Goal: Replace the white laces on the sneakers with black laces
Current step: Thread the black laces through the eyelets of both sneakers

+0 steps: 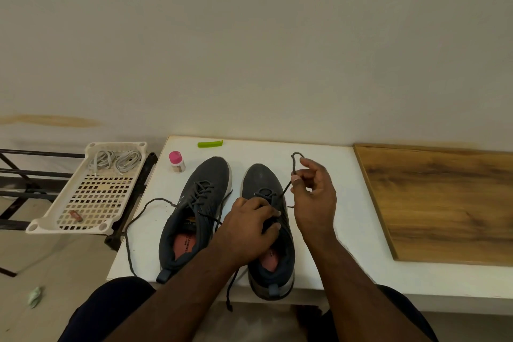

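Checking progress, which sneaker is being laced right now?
The right sneaker: both hands work its black lace; the left sneaker lies untouched.

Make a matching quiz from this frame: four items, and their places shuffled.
Items:
1. white laces
2. green clip
3. pink-capped bottle
4. right hand

Places:
A. pinching the black lace above the right sneaker
B. far edge of the table
C. in the perforated tray
D. by the toe of the left sneaker

Pairs: 1-C, 2-B, 3-D, 4-A
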Demonstrator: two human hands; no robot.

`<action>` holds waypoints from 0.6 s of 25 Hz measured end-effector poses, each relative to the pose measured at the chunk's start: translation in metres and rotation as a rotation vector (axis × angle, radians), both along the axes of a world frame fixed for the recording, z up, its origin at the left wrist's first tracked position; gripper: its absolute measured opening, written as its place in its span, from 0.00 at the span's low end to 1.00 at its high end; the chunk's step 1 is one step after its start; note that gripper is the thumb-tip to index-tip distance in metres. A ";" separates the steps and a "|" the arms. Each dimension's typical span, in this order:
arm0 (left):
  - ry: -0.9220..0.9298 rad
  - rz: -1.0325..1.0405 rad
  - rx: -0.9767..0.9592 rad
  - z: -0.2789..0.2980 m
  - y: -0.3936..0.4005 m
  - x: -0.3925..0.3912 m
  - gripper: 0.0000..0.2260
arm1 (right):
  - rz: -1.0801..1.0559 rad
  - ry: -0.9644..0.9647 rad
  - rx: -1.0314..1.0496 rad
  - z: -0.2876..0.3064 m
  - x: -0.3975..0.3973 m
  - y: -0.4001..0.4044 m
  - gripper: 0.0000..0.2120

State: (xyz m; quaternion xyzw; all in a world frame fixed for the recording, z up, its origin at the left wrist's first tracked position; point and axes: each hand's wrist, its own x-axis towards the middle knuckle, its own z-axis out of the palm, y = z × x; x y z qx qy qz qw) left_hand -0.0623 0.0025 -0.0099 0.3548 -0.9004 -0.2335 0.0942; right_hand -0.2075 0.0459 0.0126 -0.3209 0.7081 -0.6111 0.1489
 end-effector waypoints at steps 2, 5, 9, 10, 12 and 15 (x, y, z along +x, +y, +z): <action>0.005 0.000 0.001 0.001 0.001 0.000 0.17 | 0.021 -0.067 0.065 -0.001 -0.004 -0.001 0.18; 0.009 -0.008 0.001 -0.003 -0.001 0.001 0.18 | 0.148 -0.080 0.344 -0.009 -0.002 0.000 0.22; -0.004 -0.011 0.004 -0.005 -0.004 0.000 0.19 | 0.145 -0.030 0.152 -0.003 0.005 -0.002 0.11; 0.000 -0.005 0.008 -0.005 -0.004 0.000 0.19 | 0.127 -0.072 0.083 -0.003 0.003 -0.004 0.13; 0.010 0.002 0.011 -0.004 -0.003 0.000 0.19 | 0.112 -0.077 0.131 -0.006 -0.005 -0.004 0.14; 0.011 -0.014 0.025 -0.004 -0.003 0.000 0.19 | 0.227 0.013 0.428 -0.014 -0.005 0.000 0.20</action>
